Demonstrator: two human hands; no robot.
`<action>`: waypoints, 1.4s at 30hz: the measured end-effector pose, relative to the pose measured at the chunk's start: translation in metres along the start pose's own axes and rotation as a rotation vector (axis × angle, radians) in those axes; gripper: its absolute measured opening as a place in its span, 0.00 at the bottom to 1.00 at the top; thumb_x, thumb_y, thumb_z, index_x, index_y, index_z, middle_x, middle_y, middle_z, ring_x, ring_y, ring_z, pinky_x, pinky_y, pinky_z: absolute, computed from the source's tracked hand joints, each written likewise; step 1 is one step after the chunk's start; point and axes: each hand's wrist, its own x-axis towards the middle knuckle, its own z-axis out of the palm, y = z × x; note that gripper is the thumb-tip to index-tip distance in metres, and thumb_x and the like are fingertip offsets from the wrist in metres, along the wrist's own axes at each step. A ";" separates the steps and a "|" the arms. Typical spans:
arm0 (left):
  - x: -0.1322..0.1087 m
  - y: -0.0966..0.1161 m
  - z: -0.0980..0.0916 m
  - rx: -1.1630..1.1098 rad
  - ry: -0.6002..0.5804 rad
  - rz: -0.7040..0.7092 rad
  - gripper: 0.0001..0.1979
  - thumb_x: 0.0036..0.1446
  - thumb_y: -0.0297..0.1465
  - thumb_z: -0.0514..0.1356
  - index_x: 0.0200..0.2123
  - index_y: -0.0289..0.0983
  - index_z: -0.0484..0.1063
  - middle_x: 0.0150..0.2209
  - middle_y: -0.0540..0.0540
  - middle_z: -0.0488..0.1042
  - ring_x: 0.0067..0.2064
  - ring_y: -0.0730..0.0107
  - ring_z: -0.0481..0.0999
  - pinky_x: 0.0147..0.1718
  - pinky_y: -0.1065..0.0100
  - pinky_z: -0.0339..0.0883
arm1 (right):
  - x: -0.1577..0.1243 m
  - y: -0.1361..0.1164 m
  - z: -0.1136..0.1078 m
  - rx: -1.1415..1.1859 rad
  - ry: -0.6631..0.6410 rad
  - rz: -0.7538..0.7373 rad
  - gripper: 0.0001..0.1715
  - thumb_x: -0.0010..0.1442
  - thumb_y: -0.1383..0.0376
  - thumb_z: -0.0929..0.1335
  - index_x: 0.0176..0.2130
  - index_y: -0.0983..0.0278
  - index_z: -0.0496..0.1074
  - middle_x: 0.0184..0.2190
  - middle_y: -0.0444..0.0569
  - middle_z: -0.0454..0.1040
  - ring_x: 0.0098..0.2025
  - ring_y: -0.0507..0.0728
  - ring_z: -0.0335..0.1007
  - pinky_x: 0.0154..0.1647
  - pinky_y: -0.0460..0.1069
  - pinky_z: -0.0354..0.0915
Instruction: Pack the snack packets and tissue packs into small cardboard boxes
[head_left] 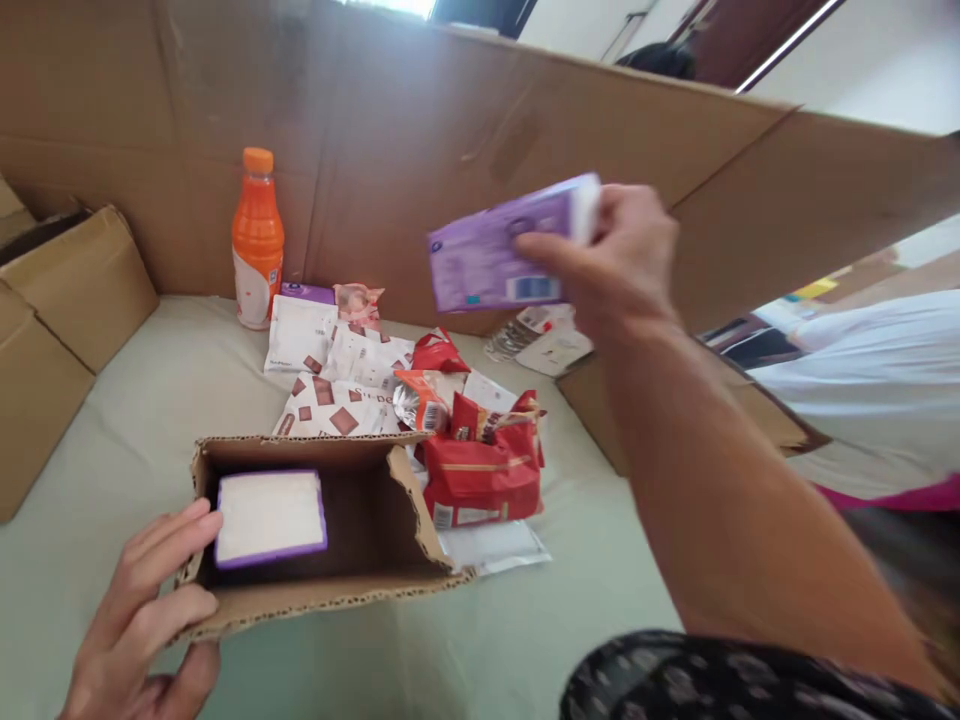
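The right grip (628,255) holds a purple packet (484,255) aloft

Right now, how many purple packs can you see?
3: one purple pack in the right hand, a second pack in the open box, a third pack behind the white packets, beside the orange bottle. More may be hidden.

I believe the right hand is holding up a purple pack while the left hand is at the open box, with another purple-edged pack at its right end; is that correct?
Not quite: in the head view, the purple-edged pack sits at the left end of the open box, beside the left hand. The right hand does hold up a purple pack, as you said.
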 end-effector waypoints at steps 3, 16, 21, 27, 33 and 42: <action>0.002 0.000 0.004 -0.017 0.055 -0.010 0.16 0.58 0.14 0.57 0.44 0.38 0.68 0.66 0.41 0.66 0.68 0.56 0.66 0.66 0.55 0.65 | -0.056 -0.031 -0.043 0.556 -0.132 -0.132 0.23 0.50 0.50 0.76 0.41 0.60 0.73 0.39 0.51 0.78 0.44 0.65 0.77 0.43 0.59 0.74; 0.007 0.008 0.003 0.033 0.101 0.020 0.12 0.62 0.16 0.57 0.41 0.38 0.67 0.62 0.37 0.69 0.67 0.63 0.66 0.64 0.62 0.64 | -0.154 -0.102 -0.044 0.335 -0.783 -0.191 0.31 0.53 0.52 0.78 0.51 0.60 0.71 0.42 0.50 0.80 0.41 0.61 0.79 0.38 0.53 0.77; 0.009 0.007 0.004 0.028 0.119 0.028 0.12 0.62 0.15 0.57 0.41 0.38 0.67 0.61 0.37 0.69 0.68 0.63 0.66 0.64 0.62 0.64 | -0.170 -0.091 -0.025 0.399 -0.661 -0.246 0.36 0.54 0.48 0.77 0.54 0.60 0.66 0.49 0.52 0.78 0.47 0.61 0.78 0.42 0.55 0.76; 0.006 0.006 0.005 0.034 0.095 0.004 0.12 0.63 0.16 0.56 0.41 0.39 0.67 0.62 0.38 0.68 0.68 0.63 0.65 0.65 0.62 0.63 | -0.181 -0.072 -0.034 -0.074 -0.623 -0.600 0.34 0.57 0.52 0.76 0.57 0.61 0.68 0.50 0.56 0.79 0.50 0.66 0.77 0.49 0.60 0.74; 0.004 0.007 0.004 0.040 0.102 -0.015 0.12 0.61 0.17 0.57 0.41 0.40 0.68 0.63 0.40 0.70 0.67 0.58 0.68 0.63 0.57 0.68 | -0.178 -0.091 -0.057 -0.480 -0.663 -0.987 0.29 0.57 0.61 0.74 0.56 0.64 0.68 0.49 0.61 0.78 0.50 0.70 0.76 0.50 0.61 0.72; 0.005 0.011 0.005 0.053 0.113 -0.022 0.13 0.60 0.16 0.57 0.40 0.40 0.68 0.62 0.40 0.72 0.66 0.57 0.71 0.61 0.55 0.71 | -0.170 -0.138 -0.023 -0.713 -0.976 -1.042 0.17 0.55 0.68 0.73 0.45 0.65 0.72 0.40 0.58 0.77 0.41 0.66 0.75 0.40 0.56 0.68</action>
